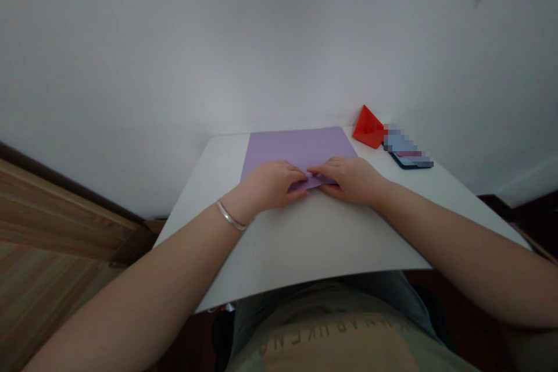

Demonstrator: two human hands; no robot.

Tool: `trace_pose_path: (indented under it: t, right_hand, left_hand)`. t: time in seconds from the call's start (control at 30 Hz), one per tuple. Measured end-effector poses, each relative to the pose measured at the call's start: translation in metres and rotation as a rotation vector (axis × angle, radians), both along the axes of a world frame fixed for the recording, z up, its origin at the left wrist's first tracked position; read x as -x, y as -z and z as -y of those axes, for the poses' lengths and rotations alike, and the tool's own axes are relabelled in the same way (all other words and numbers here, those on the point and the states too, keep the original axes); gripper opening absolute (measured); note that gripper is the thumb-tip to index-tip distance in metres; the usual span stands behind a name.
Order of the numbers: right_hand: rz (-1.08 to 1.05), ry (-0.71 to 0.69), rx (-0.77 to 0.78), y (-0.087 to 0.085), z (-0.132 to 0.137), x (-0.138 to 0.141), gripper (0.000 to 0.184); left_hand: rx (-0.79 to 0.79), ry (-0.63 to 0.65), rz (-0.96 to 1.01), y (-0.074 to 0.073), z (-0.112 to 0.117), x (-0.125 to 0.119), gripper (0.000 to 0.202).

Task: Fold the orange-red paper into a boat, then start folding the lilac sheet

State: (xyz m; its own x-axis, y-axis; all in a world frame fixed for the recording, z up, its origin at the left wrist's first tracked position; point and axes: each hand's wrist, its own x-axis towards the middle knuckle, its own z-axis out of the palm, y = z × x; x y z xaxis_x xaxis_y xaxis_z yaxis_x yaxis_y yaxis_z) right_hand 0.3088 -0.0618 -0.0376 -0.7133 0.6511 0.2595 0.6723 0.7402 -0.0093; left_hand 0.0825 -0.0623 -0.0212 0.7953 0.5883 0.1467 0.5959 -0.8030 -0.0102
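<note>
A purple sheet of paper (300, 148) lies flat on the white table (305, 238), near its far edge. My left hand (272, 185) and my right hand (351, 179) rest side by side on the sheet's near edge, fingers curled and pressing down on the paper. The fingertips of both hands meet at the middle of that edge, where a small fold of paper shows. A silver bangle (230, 216) sits on my left wrist.
A red folded paper shape (368, 127) stands at the table's far right corner, against the white wall. A dark phone (408, 154) lies just right of it. Wooden floor shows to the left of the table.
</note>
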Motion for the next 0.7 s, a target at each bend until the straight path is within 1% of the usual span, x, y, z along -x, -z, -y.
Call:
trace_pose_path:
  t: [0.03,0.1,0.2,0.27,0.47,0.6,0.7]
  right_hand:
    - [-0.014,0.003,-0.011,0.000,0.001,0.000,0.038]
    - [-0.041,-0.002,-0.035,-0.002,0.002,0.001,0.040]
    - [-0.072,-0.033,-0.054,-0.005,0.003,-0.002,0.037]
    - [-0.073,-0.058,-0.038,-0.008,0.002,-0.005,0.034]
    - [0.000,-0.080,0.100,-0.009,-0.001,-0.010,0.030]
    - [-0.010,-0.103,0.125,-0.009,0.001,-0.009,0.029]
    - [-0.039,-0.118,0.139,-0.010,0.001,-0.008,0.028]
  left_hand:
    - [-0.008,-0.009,-0.003,0.001,0.000,0.000,0.028]
    - [-0.026,-0.034,-0.012,0.001,0.000,-0.001,0.027]
    - [-0.067,-0.047,-0.012,-0.001,0.001,-0.003,0.030]
    - [-0.087,-0.041,-0.019,-0.001,0.001,-0.003,0.030]
    - [-0.092,0.106,-0.061,0.004,-0.003,0.000,0.025]
    - [-0.082,0.118,-0.014,0.008,-0.004,0.002,0.022]
    - [-0.063,0.156,0.040,0.008,-0.003,0.003,0.023]
